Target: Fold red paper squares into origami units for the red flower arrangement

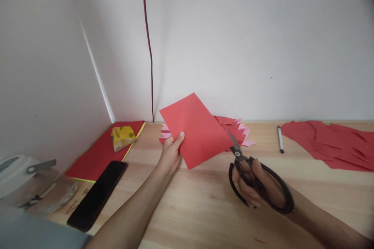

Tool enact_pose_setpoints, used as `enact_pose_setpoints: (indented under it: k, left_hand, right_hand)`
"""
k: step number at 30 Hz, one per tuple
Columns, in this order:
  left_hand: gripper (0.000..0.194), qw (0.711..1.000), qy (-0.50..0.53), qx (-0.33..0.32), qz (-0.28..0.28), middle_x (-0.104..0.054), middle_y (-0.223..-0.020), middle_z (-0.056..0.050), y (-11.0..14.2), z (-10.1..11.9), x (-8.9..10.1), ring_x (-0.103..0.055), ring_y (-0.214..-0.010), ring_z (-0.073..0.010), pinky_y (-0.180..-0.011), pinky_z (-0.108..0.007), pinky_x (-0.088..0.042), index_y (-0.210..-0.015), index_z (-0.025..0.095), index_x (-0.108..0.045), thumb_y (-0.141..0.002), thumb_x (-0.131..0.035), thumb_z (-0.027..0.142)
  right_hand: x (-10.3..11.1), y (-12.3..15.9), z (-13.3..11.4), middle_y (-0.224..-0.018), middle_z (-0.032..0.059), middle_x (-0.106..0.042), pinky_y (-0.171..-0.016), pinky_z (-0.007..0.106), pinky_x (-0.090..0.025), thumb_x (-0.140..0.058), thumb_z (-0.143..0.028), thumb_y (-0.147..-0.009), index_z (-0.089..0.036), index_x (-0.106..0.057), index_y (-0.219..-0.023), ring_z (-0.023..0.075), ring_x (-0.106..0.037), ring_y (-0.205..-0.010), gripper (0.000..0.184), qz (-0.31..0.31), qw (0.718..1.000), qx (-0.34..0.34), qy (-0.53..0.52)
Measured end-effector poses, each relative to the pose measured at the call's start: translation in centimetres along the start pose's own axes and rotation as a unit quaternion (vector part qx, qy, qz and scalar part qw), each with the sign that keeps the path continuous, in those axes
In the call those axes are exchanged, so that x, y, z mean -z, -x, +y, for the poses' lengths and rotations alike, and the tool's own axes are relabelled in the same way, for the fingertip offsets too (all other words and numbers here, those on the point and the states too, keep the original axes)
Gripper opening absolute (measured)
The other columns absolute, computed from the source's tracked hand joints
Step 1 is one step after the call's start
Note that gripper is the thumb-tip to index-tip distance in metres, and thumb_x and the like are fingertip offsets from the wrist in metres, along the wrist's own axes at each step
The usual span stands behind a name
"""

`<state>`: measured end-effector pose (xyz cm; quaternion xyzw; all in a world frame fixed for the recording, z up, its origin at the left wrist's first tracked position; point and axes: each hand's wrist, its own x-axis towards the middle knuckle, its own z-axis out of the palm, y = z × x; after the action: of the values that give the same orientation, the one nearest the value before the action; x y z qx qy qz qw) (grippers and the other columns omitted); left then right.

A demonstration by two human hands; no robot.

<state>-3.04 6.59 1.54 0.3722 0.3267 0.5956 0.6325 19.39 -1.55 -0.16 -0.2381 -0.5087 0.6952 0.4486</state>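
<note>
Sheet [198, 132], red paper: raised over the worktop [189, 214], lower-left edge clamped in your left grip [170, 153]. Scissors [237, 154], black-handled: your right grip [248, 184] closed around their handles, blades at the paper's right corner.

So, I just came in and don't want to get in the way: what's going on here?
Someone's left hand holds up a flat sheet of red paper over the wooden table. The right hand grips black-handled scissors, their blades at the sheet's right corner. Behind the sheet lie red and pink paper pieces; farther right, a marker lies beside a spread of red paper pieces.
</note>
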Motion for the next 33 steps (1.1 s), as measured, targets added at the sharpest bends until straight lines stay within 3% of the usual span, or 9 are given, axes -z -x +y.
enact_pose_setpoints:
  k: [3, 15, 24, 33]
  left_hand:
    - [0.038, 1.000, -0.007, -0.004, -0.002, -0.072, -0.108, -0.014, 0.1, -0.1, -0.1, -0.064, -0.110, -0.0268, -0.102, -0.041, -0.045, -0.100, 0.011, -0.072, -0.072, -0.078, 0.037]
    - [0.038, 0.999, -0.034, -0.017, -0.018, -0.072, -0.109, -0.014, 0.0, -0.4, 0.0, -0.065, -0.109, -0.0256, -0.102, -0.039, -0.045, -0.101, 0.012, -0.072, -0.073, -0.077, 0.036]
    - [0.036, 0.998, -0.047, -0.026, -0.032, -0.071, -0.111, -0.013, -0.1, -0.7, 0.2, -0.064, -0.110, -0.0252, -0.101, -0.039, -0.046, -0.104, 0.012, -0.071, -0.077, -0.074, 0.035]
    - [0.038, 0.999, -0.030, -0.018, -0.034, -0.071, -0.113, -0.014, 0.1, -0.6, 0.0, -0.063, -0.112, -0.0258, -0.101, -0.039, -0.045, -0.104, 0.012, -0.070, -0.076, -0.075, 0.037]
  right_hand:
    - [0.1, 0.0, -0.1, -0.050, -0.0052, -0.043, -0.046, 0.023, -0.041, -0.035, -0.073, -0.087, -0.014, -0.061, -0.085, 0.0081, -0.040, -0.040, 0.064, -0.028, 1.000, -0.014, -0.003]
    - [0.3, 0.1, -0.4, -0.058, -0.0014, -0.048, -0.056, 0.028, -0.043, -0.024, -0.072, -0.090, -0.013, -0.060, -0.090, 0.0110, -0.045, -0.050, 0.069, -0.046, 0.998, -0.019, 0.024]
    - [-0.1, 0.4, -1.6, -0.051, -0.0015, -0.049, -0.050, 0.025, -0.041, -0.026, -0.071, -0.091, -0.015, -0.058, -0.084, 0.0111, -0.045, -0.047, 0.065, 0.011, 0.996, -0.028, 0.085]
    - [-1.0, 0.3, -1.3, -0.041, -0.0080, -0.035, -0.035, 0.021, -0.036, -0.035, -0.072, -0.088, -0.017, -0.058, -0.074, 0.0063, -0.028, -0.031, 0.061, 0.060, 0.997, -0.007, 0.054]
